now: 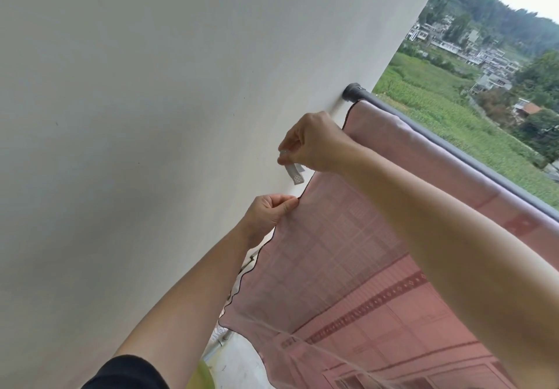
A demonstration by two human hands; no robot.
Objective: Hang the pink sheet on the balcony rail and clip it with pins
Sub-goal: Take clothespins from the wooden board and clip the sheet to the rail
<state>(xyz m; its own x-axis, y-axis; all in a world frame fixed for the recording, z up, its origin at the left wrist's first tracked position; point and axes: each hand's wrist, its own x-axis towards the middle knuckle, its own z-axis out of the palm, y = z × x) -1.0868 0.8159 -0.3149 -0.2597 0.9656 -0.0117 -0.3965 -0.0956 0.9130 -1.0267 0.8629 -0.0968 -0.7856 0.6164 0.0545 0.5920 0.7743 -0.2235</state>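
Nearest me, I see my left hand (267, 211) with its fingers pinched together on the dark-trimmed edge of the thin pink patterned sheet (348, 255), which drapes over the grey metal balcony rail (453, 149) to the right. Just beyond, my right hand (314, 143) squeezes a white plastic clothes pin (294, 174) beside the white wall (151, 116).

Both bare arms reach up and forward. Left hand (269, 211) pinched shut, thumb against forefinger. Right hand (314, 143) above it, wrist bent, fingertips (286, 152) pinched together pointing down.
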